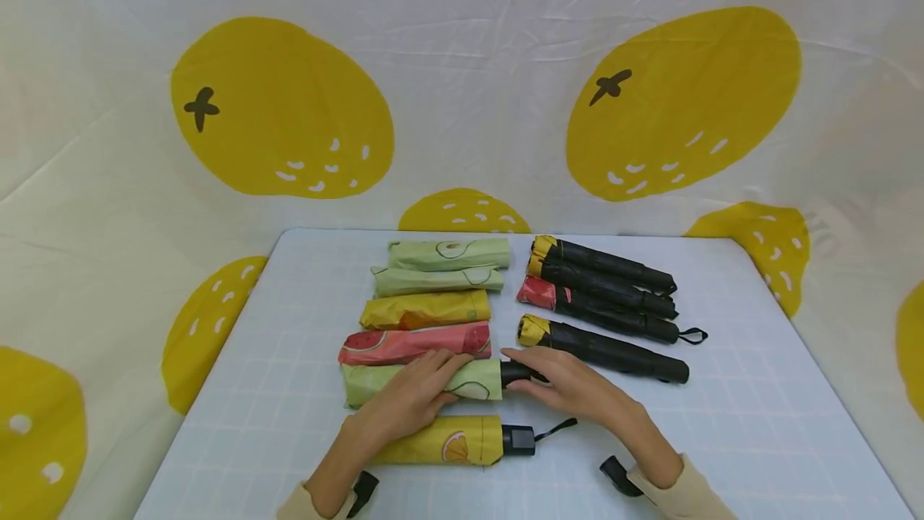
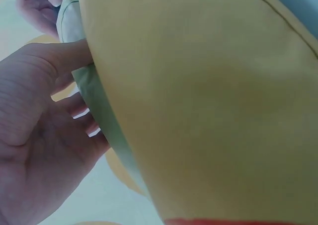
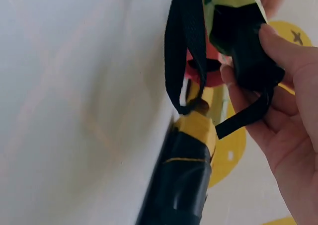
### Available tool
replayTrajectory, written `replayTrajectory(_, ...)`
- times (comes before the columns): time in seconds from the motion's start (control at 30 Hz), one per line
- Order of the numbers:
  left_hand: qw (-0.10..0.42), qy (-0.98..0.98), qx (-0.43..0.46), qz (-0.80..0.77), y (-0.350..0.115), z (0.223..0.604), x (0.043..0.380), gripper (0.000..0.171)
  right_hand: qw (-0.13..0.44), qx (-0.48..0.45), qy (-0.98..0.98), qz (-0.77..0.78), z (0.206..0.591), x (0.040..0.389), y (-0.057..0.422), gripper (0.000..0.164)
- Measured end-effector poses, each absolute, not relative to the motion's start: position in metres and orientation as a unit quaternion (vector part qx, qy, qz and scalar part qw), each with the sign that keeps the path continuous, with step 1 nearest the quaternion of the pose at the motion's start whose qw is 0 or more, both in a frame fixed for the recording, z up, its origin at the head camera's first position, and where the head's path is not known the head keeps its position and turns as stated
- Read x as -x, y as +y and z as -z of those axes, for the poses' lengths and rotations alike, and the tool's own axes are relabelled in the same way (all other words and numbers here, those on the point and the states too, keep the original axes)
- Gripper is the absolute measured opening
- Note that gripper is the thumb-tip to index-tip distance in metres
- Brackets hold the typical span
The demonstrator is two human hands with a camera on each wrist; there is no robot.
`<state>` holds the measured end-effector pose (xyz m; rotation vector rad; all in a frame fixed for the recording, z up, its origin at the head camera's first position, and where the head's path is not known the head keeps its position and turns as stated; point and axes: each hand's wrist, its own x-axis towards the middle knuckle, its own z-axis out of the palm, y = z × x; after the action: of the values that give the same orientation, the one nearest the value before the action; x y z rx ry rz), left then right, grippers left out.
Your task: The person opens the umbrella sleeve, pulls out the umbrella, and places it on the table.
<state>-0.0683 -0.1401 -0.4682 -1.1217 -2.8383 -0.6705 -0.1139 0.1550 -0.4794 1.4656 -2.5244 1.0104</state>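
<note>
A folded umbrella in light green avocado print [image 1: 472, 382] lies crosswise near the table's middle, its black handle [image 1: 516, 373] at the right end. My left hand [image 1: 415, 398] grips its green body from above, thumb on the near side and fingers on the far side. My right hand [image 3: 293, 106] pinches the handle between thumb and fingers, and a black strap [image 3: 248, 115] hangs from the handle's end. Just nearer than my left hand is a yellow folded umbrella with an orange-slice print [image 1: 472, 441]; it fills much of the left wrist view.
Beyond my left hand, red watermelon [image 1: 419, 343], yellow [image 1: 426, 310] and green avocado-print bundles [image 1: 447, 253] lie in a column. To the right, several slim black bundles [image 1: 613, 353] with yellow or red ends lie slanted on the white table [image 1: 751, 424]. A fruit-print cloth [image 1: 476, 103] hangs behind.
</note>
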Motion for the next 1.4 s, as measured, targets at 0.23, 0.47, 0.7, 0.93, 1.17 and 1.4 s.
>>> replayTrajectory(0.23,-0.02,-0.912,0.342,0.226,-0.143,0.466,0.069,0.057,0.07,-0.468,-0.821,-0.319,0.473,0.113,0.169,0.045)
replayTrajectory(0.47,-0.047,-0.916,0.328,0.228,-0.144,0.464,0.071,0.056,0.067,-0.454,-0.832,-0.312,0.469,0.112,0.179,0.046)
replayTrajectory(0.7,-0.044,-0.911,0.335,0.236,-0.144,0.463,0.071,0.057,0.071,-0.446,-0.836,-0.311,0.467,0.11,0.185,0.046)
replayTrajectory(0.93,-0.053,-0.911,0.34,0.228,-0.142,0.464,0.072,0.052,0.06,-0.448,-0.834,-0.316,0.468,0.11,0.185,0.046)
replayTrajectory(1.17,-0.045,-0.913,0.346,0.212,-0.14,0.468,0.071,0.051,0.032,-0.439,-0.847,-0.297,0.467,0.108,0.18,0.047)
replayTrajectory(1.4,-0.03,-0.913,0.35,0.205,-0.139,0.468,0.069,0.049,0.0,-0.446,-0.847,-0.288,0.465,0.106,0.167,0.052)
